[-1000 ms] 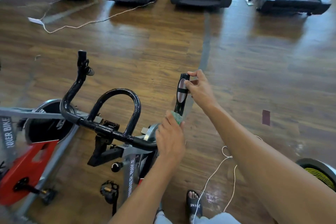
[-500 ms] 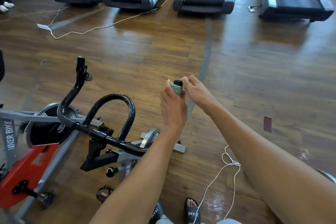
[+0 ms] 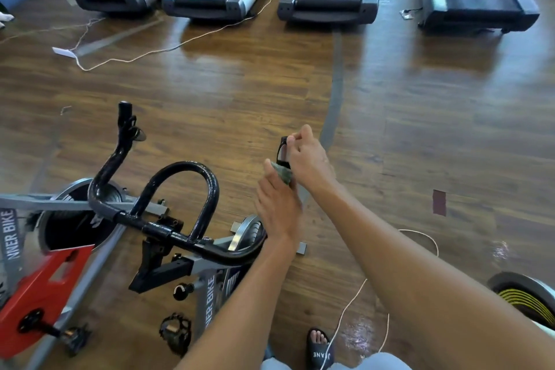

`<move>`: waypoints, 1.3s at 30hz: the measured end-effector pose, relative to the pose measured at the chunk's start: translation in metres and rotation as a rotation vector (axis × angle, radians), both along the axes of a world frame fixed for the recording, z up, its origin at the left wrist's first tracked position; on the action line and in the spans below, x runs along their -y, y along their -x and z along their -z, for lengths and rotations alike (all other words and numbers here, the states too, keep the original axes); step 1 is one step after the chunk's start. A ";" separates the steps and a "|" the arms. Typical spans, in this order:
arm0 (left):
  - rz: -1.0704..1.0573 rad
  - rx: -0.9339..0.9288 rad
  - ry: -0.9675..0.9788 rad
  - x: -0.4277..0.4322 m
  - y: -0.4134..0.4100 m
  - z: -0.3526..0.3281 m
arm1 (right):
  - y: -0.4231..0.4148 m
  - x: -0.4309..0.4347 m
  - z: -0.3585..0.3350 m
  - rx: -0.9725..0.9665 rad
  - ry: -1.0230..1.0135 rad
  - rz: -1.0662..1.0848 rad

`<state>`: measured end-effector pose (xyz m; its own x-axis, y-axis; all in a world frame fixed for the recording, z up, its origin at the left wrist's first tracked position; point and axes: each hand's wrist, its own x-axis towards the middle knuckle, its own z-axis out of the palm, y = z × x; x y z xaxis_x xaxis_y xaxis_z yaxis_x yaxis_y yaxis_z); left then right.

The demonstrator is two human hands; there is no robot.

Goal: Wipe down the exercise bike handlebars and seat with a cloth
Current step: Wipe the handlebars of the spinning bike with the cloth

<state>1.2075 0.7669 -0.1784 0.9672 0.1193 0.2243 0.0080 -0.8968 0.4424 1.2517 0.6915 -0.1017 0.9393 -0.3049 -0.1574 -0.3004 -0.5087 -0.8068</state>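
The right hand [image 3: 309,159] has its fingers [image 3: 292,141] curled round the top of the right grip [image 3: 283,149], the black bar end that sticks up, and it pinches the tip to keep it steady. Just below, the left hand [image 3: 277,201] has its fingers [image 3: 270,167] bent round a small green cloth [image 3: 285,175] and presses the cloth against the side of the same grip. The two hands are almost touching. So the step in hand looks like wiping this one grip, with one hand to hold and one to rub. The rest of the handlebars [image 3: 192,198] are near the left arm: a black loop in the middle and a long bar that curves away to the far grip [image 3: 124,117]. No hand is on those parts. I cannot see the seat from here, so it likely is not wiped yet. Next, I think the cloth should slide up and down the grip, then go along the low bar, round the loop and out to the far grip. The right hand would need to let go of the tip so the cloth can clean there too. The bike [image 3: 210,300] stands on a wood floor [image 3: 420,129].
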 end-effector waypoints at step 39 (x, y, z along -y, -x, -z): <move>0.008 -0.751 1.782 -0.235 0.030 -0.097 | 0.085 -0.172 0.006 -0.140 -1.323 -0.183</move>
<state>1.1776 1.0019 -0.0810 0.7946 -0.2983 -0.5287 0.6008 0.5111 0.6146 1.1668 0.8635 -0.1073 0.9018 0.2771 -0.3316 -0.4321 0.5826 -0.6884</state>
